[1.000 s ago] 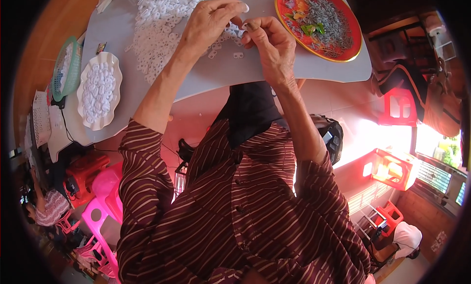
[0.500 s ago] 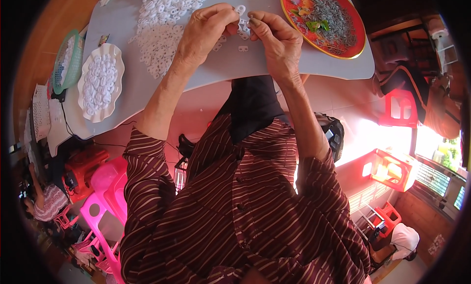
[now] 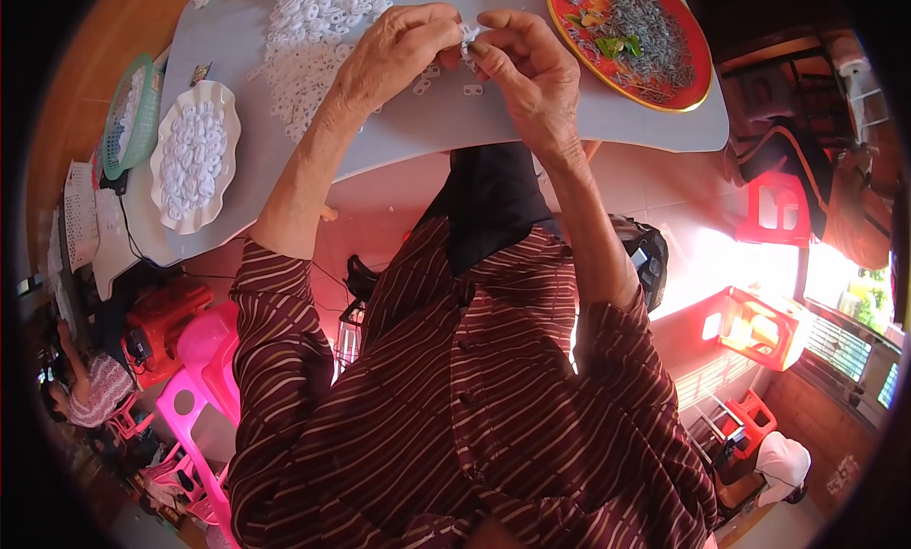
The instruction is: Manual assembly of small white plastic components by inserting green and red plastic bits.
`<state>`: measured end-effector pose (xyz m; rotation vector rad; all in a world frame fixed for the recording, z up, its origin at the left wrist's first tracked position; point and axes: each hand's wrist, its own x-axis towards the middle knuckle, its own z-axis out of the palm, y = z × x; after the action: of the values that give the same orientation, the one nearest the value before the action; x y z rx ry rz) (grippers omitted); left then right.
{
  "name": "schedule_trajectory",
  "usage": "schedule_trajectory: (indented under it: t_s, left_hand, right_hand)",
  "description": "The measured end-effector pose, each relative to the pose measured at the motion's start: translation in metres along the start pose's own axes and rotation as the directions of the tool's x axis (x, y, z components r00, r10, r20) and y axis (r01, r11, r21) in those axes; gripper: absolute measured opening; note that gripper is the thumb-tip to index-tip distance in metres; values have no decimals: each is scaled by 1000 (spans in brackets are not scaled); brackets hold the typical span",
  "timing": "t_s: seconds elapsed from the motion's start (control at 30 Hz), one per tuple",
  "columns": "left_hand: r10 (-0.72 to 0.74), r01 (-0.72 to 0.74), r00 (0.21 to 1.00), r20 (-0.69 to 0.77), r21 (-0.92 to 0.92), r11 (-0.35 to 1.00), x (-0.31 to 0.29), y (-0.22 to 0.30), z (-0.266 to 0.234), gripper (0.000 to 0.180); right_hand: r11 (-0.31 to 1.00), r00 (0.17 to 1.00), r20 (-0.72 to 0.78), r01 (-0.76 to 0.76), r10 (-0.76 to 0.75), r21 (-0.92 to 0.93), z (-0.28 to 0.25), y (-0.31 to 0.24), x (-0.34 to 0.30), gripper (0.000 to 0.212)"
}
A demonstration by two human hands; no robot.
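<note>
Both my hands meet above the grey table (image 3: 408,141). My left hand (image 3: 403,55) is closed in a pinch on a small white plastic piece (image 3: 468,37) with a looped shape. The fingers of my right hand (image 3: 533,74) are curled together, with the thumb tip against that piece. Whatever they pinch is too small to make out. Below the hands lie a few loose white pieces (image 3: 473,90). Left of them spreads a big heap of white plastic pieces (image 3: 323,22). On the right, a red round tray (image 3: 685,86) holds many thin grey metal bits (image 3: 645,37).
A white scalloped dish (image 3: 231,122) of white pieces stands at the table's left, beside a green basket (image 3: 142,122). Pink chairs (image 3: 195,397) and red stools (image 3: 773,207) stand around. Other people (image 3: 100,388) sit at lower left and lower right (image 3: 783,464).
My right hand has moved slightly left, its fingers now at the white piece. The gap between my hands has closed. The left hand has turned a little.
</note>
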<state>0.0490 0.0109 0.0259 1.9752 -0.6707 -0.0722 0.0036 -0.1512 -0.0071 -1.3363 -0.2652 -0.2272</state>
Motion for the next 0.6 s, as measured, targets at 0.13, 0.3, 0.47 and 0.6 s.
schedule_trajectory:
  t_s: [0.13, 0.3, 0.47, 0.6]
  left_hand:
    - [142, -152, 985, 99, 94, 984, 5, -9, -6, 22]
    - [157, -164, 985, 76, 103, 981, -1, -4, -2, 21]
    - [-50, 39, 988, -148, -71, 997, -15, 1, 24, 32]
    - [-9, -25, 974, -226, -147, 989, -16, -2, 31, 28]
  right_hand:
    - [1000, 1000, 3, 2, -2, -25, 1, 0, 0, 26]
    - [1000, 1000, 11, 14, -14, 3, 2, 1, -1, 24]
    - [998, 1000, 5, 23, -23, 51, 3, -2, -1, 23]
    - [999, 999, 39, -12, 10, 52, 3, -3, 0, 24]
